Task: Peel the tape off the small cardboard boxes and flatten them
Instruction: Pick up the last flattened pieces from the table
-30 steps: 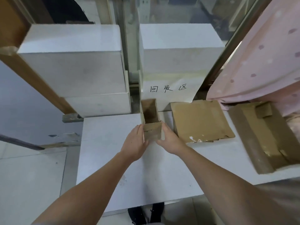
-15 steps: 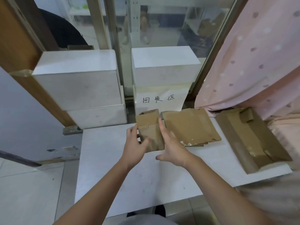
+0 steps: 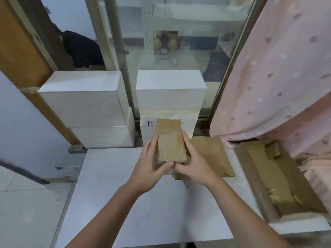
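Above the middle of the white desk [image 3: 111,203], a small cardboard box [image 3: 171,142] is held up between both hands, squashed nearly flat so that its broad brown face turns toward the camera. The left hand [image 3: 150,165] grips its left edge, fingers lying along the side and thumb tucked under the bottom edge; the right hand [image 3: 192,165] grips the right edge in the same way, its thumb meeting the other at the bottom edge. A paler strip on the face may be tape or the scar it left; I cannot tell which. Just behind and to the right, a flattened piece of cardboard [image 3: 213,158] lies on the desk, and a larger opened-out carton [image 3: 279,178] sits well apart at the desk's right edge, beside a pink curtain [image 3: 279,86]. White blocks [image 3: 84,99] stand at the back. The box looks light and thin-walled, stiff along its panels but ready to fold at its creases, so pressing on the long edges should collapse it fully. A grip at the side edges, as now, seems safest, since the face could buckle or tear.
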Demonstrator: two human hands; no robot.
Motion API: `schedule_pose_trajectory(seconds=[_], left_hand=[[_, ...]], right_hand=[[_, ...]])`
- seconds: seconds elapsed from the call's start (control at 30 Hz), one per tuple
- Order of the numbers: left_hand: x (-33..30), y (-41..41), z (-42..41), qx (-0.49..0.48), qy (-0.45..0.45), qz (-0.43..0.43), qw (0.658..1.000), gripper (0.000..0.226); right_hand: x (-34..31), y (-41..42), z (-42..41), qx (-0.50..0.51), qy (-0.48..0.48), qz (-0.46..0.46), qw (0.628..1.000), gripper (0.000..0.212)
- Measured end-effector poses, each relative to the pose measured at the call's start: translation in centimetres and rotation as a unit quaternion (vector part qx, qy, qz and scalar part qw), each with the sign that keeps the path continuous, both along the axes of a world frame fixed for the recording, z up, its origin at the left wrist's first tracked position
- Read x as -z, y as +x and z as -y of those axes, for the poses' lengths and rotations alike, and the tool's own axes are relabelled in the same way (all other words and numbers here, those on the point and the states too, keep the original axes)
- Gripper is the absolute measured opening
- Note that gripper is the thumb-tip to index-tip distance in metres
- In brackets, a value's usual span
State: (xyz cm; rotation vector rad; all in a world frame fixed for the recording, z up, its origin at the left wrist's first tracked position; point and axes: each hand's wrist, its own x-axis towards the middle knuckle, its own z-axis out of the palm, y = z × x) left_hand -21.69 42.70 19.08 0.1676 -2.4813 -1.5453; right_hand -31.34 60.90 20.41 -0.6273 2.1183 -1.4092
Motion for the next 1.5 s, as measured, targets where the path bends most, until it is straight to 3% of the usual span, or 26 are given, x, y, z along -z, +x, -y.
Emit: schedule_pose_trajectory(seconds=[0.13,0.27,0.4,0.47,0.57,0.63,0.73,0.83,1.0,1.07,1.13,1.27,1.4,1.5], left_hand=[[-0.6,-1.7,-4.3,-0.082,0.08,-0.007,0.993,0.083],[-2.2,-3.5,-7.9,-0.149,0.216,-0.03,0.965,0.042],[-3.4,-4.0,-9.8,-0.155,0.23,-0.011,0.961,0.03],[-3.4,-3.7,-10.2,-0.117,0.223,0.0,0.968,0.04],[-2.5,-2.5,-10.0,-0.055,0.21,0.012,0.976,0.085],[-2.3,-1.7,-10.0,-0.014,0.189,0.026,0.982,0.101],[-2.4,-0.7,-10.3,0.051,0.075,0.045,0.995,0.123],[-2.3,-0.5,-10.4,0.034,-0.071,0.01,0.997,0.106],[-2.1,-0.3,-9.2,-0.012,-0.005,0.011,1.0,0.093],[-2.3,-0.2,-8.8,-0.035,0.014,0.014,0.999,0.093],[-2.6,-0.2,-8.6,-0.046,0.017,0.022,0.999,0.089],[-3.1,-0.2,-9.6,-0.045,0.03,0.015,0.998,0.078],[-3.5,0.2,-10.7,-0.035,-0.006,0.021,0.999,0.09],[-3.1,0.0,-10.6,-0.048,-0.013,0.036,0.998,0.087]], right_hand=[[-1.1,-2.2,-3.8,-0.044,0.001,-0.021,0.999,0.111],[-1.4,-3.2,-6.3,-0.095,0.001,-0.054,0.994,0.121],[-1.2,-3.1,-7.7,-0.085,-0.016,-0.065,0.994,0.112],[-1.0,-3.0,-8.2,-0.066,-0.026,-0.053,0.996,0.106],[-1.4,-3.0,-8.8,-0.021,-0.04,-0.026,0.999,0.099],[-1.7,-3.1,-9.1,0.015,-0.042,-0.029,0.999,0.091],[-2.2,-2.9,-9.3,0.039,-0.044,-0.029,0.998,0.076],[-2.6,-2.4,-9.3,0.031,-0.032,-0.024,0.999,0.074],[-3.0,-1.3,-10.0,-0.056,-0.019,-0.004,0.998,0.098],[-3.2,-0.8,-10.1,-0.091,0.006,-0.042,0.995,0.107],[-3.0,-0.7,-10.0,-0.098,0.024,-0.098,0.99,0.097],[-3.0,-1.2,-10.1,-0.037,0.021,-0.11,0.993,0.078],[-3.0,-1.8,-10.1,-0.003,0.054,-0.14,0.989,0.071],[-2.5,-2.2,-10.3,0.016,0.082,-0.158,0.984,0.079]])
